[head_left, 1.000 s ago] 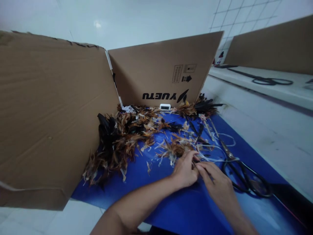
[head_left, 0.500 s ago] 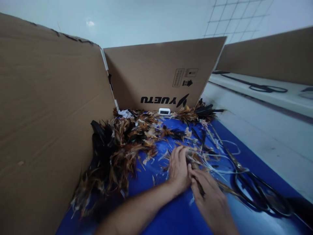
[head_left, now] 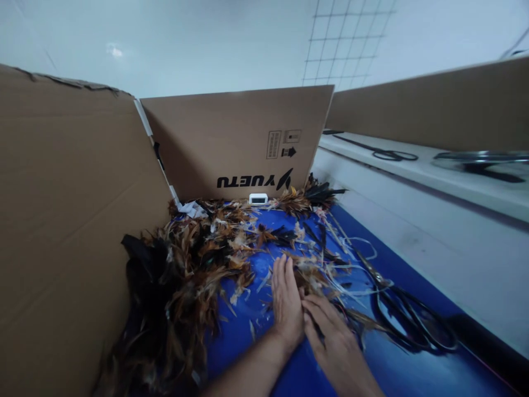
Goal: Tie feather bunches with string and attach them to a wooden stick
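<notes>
Both hands lie side by side on the blue mat (head_left: 264, 325), thumbs almost touching. The left hand (head_left: 286, 300) is flat, its fingers (head_left: 282, 270) straight and pressed together, palm down on the mat with nothing pinched. The right hand (head_left: 330, 336) lies just beside it, fingers loosely spread over a small bunch of brown feathers (head_left: 314, 273) that reaches out past the fingertips; whether any of them grips a quill I cannot tell, since the back of the hand hides the tips. Beyond the left fingers and off to their left side a big heap of brown and black feathers (head_left: 194, 264) banks up against the cardboard screen (head_left: 82, 220). To the right of the right fingers pale strips of cord (head_left: 359, 275) trail toward a pair of black scissors (head_left: 409, 320) lying flat on the mat, near but apart from the hand. To handle the bunch well, it seems wise to keep the left palm steadying the quill ends while the right fingers gather the loose ones so they lie the same way, and to stay clear of the scissor blades.
</notes>
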`<state>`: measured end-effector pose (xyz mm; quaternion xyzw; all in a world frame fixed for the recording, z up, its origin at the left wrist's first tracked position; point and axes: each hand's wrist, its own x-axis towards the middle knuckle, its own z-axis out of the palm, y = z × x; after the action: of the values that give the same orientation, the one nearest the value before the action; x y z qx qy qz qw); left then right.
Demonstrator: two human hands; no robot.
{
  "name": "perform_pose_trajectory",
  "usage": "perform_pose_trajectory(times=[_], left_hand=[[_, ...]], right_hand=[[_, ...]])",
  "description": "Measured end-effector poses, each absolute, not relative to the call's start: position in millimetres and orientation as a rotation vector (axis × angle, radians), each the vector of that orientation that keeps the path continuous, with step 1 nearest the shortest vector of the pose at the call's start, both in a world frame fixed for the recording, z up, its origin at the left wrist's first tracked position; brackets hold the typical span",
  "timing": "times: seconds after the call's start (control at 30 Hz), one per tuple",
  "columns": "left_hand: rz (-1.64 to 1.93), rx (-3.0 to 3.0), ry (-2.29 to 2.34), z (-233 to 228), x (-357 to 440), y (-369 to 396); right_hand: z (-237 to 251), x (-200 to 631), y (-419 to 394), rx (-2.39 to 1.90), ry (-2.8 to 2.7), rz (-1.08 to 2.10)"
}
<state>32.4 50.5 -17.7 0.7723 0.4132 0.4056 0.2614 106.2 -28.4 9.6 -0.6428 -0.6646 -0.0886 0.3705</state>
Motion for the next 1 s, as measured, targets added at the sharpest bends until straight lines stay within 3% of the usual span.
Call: perform_pose_trajectory(times=[0.3,0.57,0.83,1.0], left_hand=[[1.170,2.138,1.141,-17.9,37.5,51.6],[1.188,2.359,1.059,-16.3,40.8,46.7],[1.347,2.427,0.989,-39.3,54.3,50.7],[1.196,2.177,1.228,-63.1,66.8,62.7]], right_hand=[[63.3,136.4,-38.6,-1.599,-1.936,0.316],[90.8,186.5,62.7,-1.766,-2.035,-0.075],[79.0,194.4,214.8,-1.934,-2.193,-0.389],[58.3,201.2,275.0,-2.022,-2.114,-0.517]])
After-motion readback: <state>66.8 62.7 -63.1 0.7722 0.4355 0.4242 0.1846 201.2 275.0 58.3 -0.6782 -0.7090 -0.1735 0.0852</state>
